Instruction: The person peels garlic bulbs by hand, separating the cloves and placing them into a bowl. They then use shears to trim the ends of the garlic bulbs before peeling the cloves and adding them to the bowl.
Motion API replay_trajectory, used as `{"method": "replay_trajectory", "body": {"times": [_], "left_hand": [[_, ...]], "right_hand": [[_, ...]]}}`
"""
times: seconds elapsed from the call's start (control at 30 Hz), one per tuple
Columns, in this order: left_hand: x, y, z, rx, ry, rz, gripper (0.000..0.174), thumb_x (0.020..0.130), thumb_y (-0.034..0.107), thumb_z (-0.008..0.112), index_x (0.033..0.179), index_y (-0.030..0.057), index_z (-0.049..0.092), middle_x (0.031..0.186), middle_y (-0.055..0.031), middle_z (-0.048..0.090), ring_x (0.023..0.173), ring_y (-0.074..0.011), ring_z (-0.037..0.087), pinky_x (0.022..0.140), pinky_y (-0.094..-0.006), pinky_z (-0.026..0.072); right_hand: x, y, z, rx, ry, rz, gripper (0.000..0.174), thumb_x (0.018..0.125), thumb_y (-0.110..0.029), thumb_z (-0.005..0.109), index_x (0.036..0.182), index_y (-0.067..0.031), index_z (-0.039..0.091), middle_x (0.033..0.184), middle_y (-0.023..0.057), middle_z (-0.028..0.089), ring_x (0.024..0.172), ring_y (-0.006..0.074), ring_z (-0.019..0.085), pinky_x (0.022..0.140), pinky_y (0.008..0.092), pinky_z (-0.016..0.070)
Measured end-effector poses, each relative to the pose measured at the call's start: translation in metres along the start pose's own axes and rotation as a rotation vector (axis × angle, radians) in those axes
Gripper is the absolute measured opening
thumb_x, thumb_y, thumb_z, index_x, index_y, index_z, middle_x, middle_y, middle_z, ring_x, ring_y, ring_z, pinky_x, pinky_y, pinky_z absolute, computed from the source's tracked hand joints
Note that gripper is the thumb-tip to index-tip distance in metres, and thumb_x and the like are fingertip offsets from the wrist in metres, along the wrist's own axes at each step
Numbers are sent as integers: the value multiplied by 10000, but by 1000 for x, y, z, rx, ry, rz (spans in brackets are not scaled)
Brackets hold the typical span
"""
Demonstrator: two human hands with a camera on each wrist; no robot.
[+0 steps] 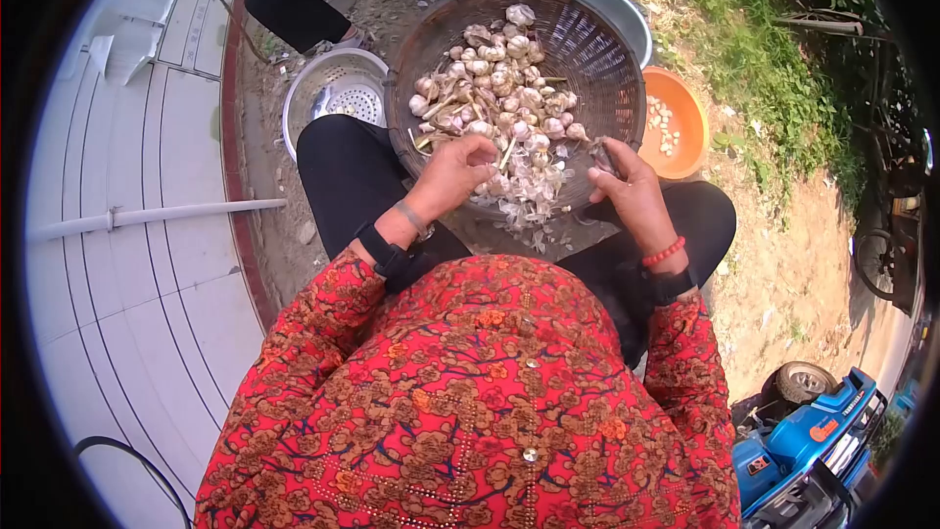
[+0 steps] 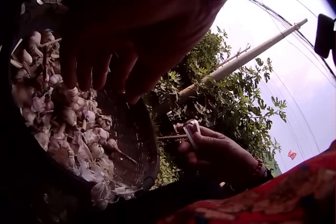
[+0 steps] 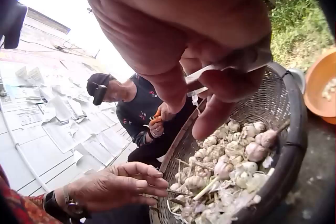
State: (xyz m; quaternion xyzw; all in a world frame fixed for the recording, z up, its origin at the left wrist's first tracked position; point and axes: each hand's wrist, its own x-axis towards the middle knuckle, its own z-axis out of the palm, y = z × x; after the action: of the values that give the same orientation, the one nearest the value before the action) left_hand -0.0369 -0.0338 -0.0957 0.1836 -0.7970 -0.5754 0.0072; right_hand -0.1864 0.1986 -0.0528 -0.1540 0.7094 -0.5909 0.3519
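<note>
A round woven basket full of garlic bulbs stands before the person's knees. Loose papery skins lie along its near side. Over the near left part of the bulbs is the left hand, its fingers relaxed and extended in the right wrist view, with nothing held. At the basket's near right side, the right hand grips a small shiny metal tool between thumb and fingers. Part of this tool is hidden by the fingers, and I cannot tell its exact kind.
An orange basin holding peeled cloves stands to the right, with a grey-blue basin behind the basket. On the left is a metal colander. Another person sits opposite. A blue vehicle stands at the lower right.
</note>
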Motion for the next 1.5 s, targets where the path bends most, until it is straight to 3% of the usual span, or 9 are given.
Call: {"method": "replay_trajectory", "body": {"times": [0.17,0.2,0.33,0.43,0.6,0.73,1.03,1.27,1.5], "left_hand": [[24,-5,14,312,-84,-83,259,767,137,635,1016,65,626,791,-104,631,810,-276,627,768,-370,489],[27,2,15,413,-126,-110,243,776,166,612,1002,81,630,904,-132,635,817,-332,620,774,-434,486],[29,1,33,707,7,58,179,752,78,580,926,57,616,952,-153,569,856,-349,598,764,-450,485],[43,13,39,667,121,291,130,737,23,557,859,39,597,864,-146,543,846,-334,585,760,-423,484],[65,3,62,690,-125,468,186,722,6,567,905,27,594,927,-117,534,901,-296,561,772,-387,464],[73,-5,73,854,-136,534,139,716,50,569,850,42,607,922,-109,537,912,-276,556,768,-378,465],[79,-4,66,764,-80,488,173,703,28,593,876,30,583,926,-122,554,925,-297,552,785,-401,463],[54,34,57,315,-30,220,219,769,42,635,967,37,541,903,-98,555,767,-209,626,661,-323,495],[27,71,54,218,88,260,342,777,33,635,1104,44,537,909,-72,536,746,-171,608,647,-294,494]], "right_hand": [[0,-22,0,47,-19,135,445,834,-15,626,1260,29,503,900,37,620,603,70,556,556,206,451],[1,-20,0,43,-26,135,441,835,-18,625,1256,31,505,890,36,618,607,70,558,562,207,451],[17,3,-2,61,-15,126,436,844,-29,612,1257,47,493,864,44,620,629,74,565,582,207,456],[26,3,-4,142,38,125,438,850,-34,607,1259,60,479,860,57,628,642,78,571,584,209,461],[31,-4,-7,149,62,185,456,857,-47,611,1271,72,463,887,77,636,663,95,590,587,209,468],[27,0,-9,191,57,214,476,860,-53,611,1285,80,443,894,83,638,670,100,600,592,207,467],[30,15,-13,271,34,289,486,886,-136,607,1307,28,427,867,49,643,683,70,605,511,166,360],[29,17,-2,302,65,349,335,900,-178,595,1183,-11,530,865,29,640,661,62,601,489,161,323],[15,0,20,482,-220,308,333,903,-251,619,1144,-38,533,901,26,628,694,69,616,479,158,342]]}}
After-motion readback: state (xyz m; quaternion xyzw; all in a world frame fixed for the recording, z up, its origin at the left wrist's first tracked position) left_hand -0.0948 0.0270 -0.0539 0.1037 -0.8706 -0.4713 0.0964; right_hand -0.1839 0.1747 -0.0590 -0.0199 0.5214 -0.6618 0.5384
